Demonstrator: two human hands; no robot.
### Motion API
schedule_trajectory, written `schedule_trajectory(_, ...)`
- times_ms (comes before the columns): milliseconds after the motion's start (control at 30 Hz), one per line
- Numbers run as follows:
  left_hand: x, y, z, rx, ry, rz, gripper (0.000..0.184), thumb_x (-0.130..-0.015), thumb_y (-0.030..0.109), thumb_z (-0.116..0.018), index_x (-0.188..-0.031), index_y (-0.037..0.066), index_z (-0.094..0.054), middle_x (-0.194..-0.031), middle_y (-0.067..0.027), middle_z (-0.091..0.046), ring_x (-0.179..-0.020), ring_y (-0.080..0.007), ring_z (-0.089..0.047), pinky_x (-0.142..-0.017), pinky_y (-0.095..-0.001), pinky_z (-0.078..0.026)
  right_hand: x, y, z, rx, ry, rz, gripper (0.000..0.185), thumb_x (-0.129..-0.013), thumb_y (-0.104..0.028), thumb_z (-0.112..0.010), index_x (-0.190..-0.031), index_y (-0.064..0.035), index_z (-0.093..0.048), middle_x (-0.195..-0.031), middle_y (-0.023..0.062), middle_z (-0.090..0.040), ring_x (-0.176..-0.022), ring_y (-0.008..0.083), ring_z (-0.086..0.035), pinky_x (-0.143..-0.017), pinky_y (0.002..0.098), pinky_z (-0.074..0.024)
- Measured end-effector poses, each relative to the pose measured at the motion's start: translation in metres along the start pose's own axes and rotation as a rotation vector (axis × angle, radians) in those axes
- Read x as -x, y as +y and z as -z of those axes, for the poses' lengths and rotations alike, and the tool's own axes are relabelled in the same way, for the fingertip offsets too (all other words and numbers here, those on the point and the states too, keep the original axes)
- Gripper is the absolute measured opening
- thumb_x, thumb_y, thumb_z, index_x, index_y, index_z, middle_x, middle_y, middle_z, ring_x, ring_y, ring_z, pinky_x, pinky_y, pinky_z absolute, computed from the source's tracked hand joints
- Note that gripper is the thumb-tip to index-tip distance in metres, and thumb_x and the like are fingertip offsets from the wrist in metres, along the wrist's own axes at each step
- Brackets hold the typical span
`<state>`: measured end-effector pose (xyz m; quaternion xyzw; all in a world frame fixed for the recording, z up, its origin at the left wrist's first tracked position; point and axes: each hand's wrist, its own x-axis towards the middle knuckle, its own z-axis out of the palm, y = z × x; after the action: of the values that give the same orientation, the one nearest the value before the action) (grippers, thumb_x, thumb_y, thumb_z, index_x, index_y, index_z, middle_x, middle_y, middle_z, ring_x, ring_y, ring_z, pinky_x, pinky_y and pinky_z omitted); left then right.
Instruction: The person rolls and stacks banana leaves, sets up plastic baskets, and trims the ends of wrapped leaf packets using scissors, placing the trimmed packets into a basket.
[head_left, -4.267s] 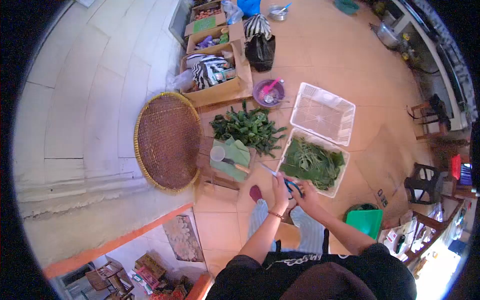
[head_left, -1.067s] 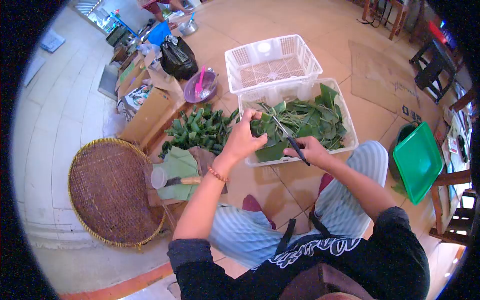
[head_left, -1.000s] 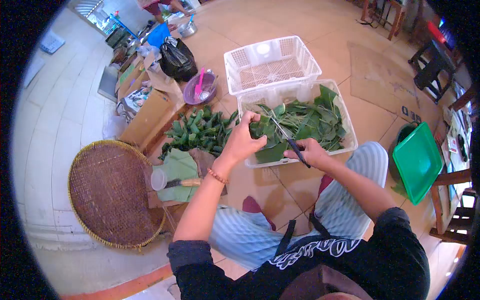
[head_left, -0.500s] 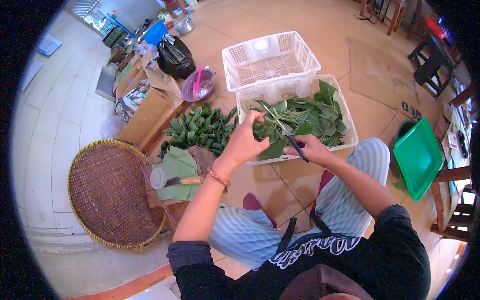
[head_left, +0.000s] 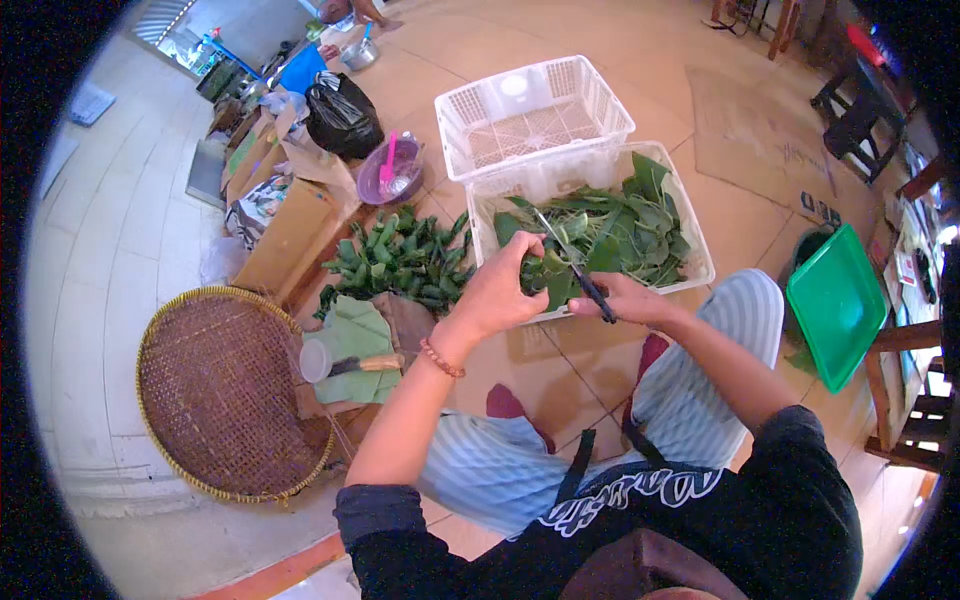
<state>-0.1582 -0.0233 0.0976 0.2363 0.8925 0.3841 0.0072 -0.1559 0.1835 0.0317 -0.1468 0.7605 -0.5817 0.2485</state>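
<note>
From the head cam: the right hand [head_left: 625, 298] has its fingers closed round the handle end of a pair of dark-handled scissors [head_left: 588, 284], so that grip's solid. The scissors sit over the near edge of the white plastic crate [head_left: 697, 230], with the tips out above the leaf pile [head_left: 635, 235] inside it. Whether the blades are apart or together, I honestly can't make out at this size.

The left hand [head_left: 495, 288] is curled into a C, thumb and fingers facing the scissors. There's something green in that gap, maybe a bit of leaf, but it blends with the leaves behind, so no idea if it's actually pinched or just background.

The bit that matters here is the angle: the scissors' long axis runs on a diagonal, handles at the right hand, tips pointing away from the body and off to the left. The blades pass just beside the left fingertips, so the left hand is the nearer one to the cutting end and to that green bit.

Left of the crate there's a heap of green leaf rolls [head_left: 400, 262], and nearer the person a wooden-handled knife [head_left: 383, 362] lying on a flat green leaf [head_left: 360, 335].
</note>
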Motion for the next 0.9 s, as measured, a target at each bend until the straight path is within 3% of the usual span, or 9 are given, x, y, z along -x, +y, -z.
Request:
schedule_trajectory(133, 0.001, 0.006, 0.008, -0.022, -0.009, 0.128, 0.044, -0.066, 0.013, -0.064, -0.102, 0.005, -0.038, -0.100, -0.0139, -0.052, -0.092, -0.0302, -0.053, -0.076, -0.0363, -0.043, -0.001, -0.002, 0.002, 0.087, 0.034, -0.049, 0.044, -0.069, -0.046, -0.067, -0.065, -0.0030, -0.057, -0.053, -0.0019, -0.045, -0.051, 0.0097, -0.039, -0.046, 0.0260, -0.0307)
schedule_trajectory(233, 0.002, -0.007, 0.009, 0.067, 0.006, 0.111, 0.045, -0.069, 0.012, -0.062, -0.107, 0.005, -0.038, -0.108, -0.0111, -0.051, -0.098, -0.0281, -0.052, -0.078, -0.0377, -0.044, -0.007, 0.008, 0.009, 0.277, 0.028, -0.087, 0.052, -0.065, -0.054, -0.065, -0.070, -0.0025, -0.060, -0.056, 0.0085, -0.053, -0.053, 0.0170, -0.049, -0.052, 0.0346, -0.0401)
schedule_trajectory(300, 0.002, -0.017, 0.010, 0.241, -0.031, 0.094, 0.049, -0.071, 0.013, -0.061, -0.113, 0.006, -0.037, -0.113, -0.0082, -0.050, -0.101, -0.0260, -0.051, -0.081, -0.0385, -0.044, -0.002, 0.006, 0.011, 0.278, 0.093, -0.058, 0.047, -0.066, -0.047, -0.068, -0.061, -0.0020, -0.054, -0.050, 0.0032, -0.045, -0.048, 0.0124, -0.041, -0.046, 0.0305, -0.0327)
schedule_trajectory(400, 0.008, -0.023, 0.026, 1.366, -0.131, 0.465, 0.050, -0.077, 0.022, -0.058, -0.120, 0.007, -0.039, -0.114, -0.0061, -0.050, -0.103, -0.0216, -0.049, -0.082, -0.0382, -0.044, 0.006, 0.000, 0.014, 0.312, 0.115, -0.006, 0.046, -0.066, -0.043, -0.070, -0.058, -0.0015, -0.052, -0.047, 0.0023, -0.042, -0.045, 0.0111, -0.037, -0.043, 0.0290, -0.0293)
schedule_trajectory(500, 0.006, -0.019, 0.037, 1.135, -0.290, 0.581, 0.045, -0.082, 0.032, -0.053, -0.119, 0.007, -0.045, -0.112, -0.0083, -0.052, -0.104, -0.0189, -0.049, -0.082, -0.0371, -0.044, 0.010, 0.003, 0.012, 0.332, 0.090, 0.057, 0.046, -0.065, -0.042, -0.071, -0.060, -0.0012, -0.052, -0.047, 0.0034, -0.042, -0.044, 0.0121, -0.037, -0.043, 0.0296, -0.0297)
schedule_trajectory(533, -0.001, -0.026, 0.021, 1.087, -0.235, 0.692, 0.039, -0.086, 0.032, -0.047, -0.114, 0.005, -0.050, -0.106, -0.0080, -0.056, -0.100, -0.0184, -0.052, -0.080, -0.0353, -0.045, 0.011, 0.005, 0.011, 0.332, 0.081, 0.077, 0.046, -0.065, -0.042, -0.071, -0.060, -0.0011, -0.052, -0.047, 0.0036, -0.042, -0.044, 0.0123, -0.037, -0.043, 0.0297, -0.0298)
schedule_trajectory(667, -0.004, -0.031, 0.012, 1.171, -0.260, 0.529, 0.033, -0.087, 0.024, -0.049, -0.109, 0.000, -0.051, -0.098, -0.0084, -0.060, -0.089, -0.0173, -0.058, -0.080, -0.0310, -0.045, 0.013, 0.004, 0.013, 0.333, 0.128, 0.062, 0.045, -0.065, -0.041, -0.072, -0.061, -0.0015, -0.051, -0.048, 0.0032, -0.041, -0.045, 0.0121, -0.037, -0.043, 0.0296, -0.0299)
schedule_trajectory(767, -0.007, -0.019, 0.012, 1.175, -0.186, 0.535, 0.028, -0.085, 0.020, -0.052, -0.105, 0.001, -0.053, -0.099, -0.0088, -0.060, -0.088, -0.0158, -0.058, -0.077, -0.0295, -0.046, 0.012, 0.005, 0.017, 0.257, 0.133, 0.025, 0.045, -0.065, -0.041, -0.072, -0.060, -0.0017, -0.050, -0.048, 0.0029, -0.040, -0.046, 0.0118, -0.037, -0.043, 0.0297, -0.0301)
schedule_trajectory(900, -0.010, -0.028, 0.005, 0.933, -0.204, 0.576, 0.023, -0.082, 0.017, -0.055, -0.099, 0.002, -0.057, -0.090, -0.0060, -0.062, -0.083, -0.0118, -0.058, -0.071, -0.0250, -0.046, 0.011, 0.011, 0.014, 0.281, 0.120, 0.034, 0.046, -0.065, -0.042, -0.072, -0.059, -0.0018, -0.049, -0.048, 0.0040, -0.040, -0.045, 0.0129, -0.037, -0.044, 0.0305, -0.0314)
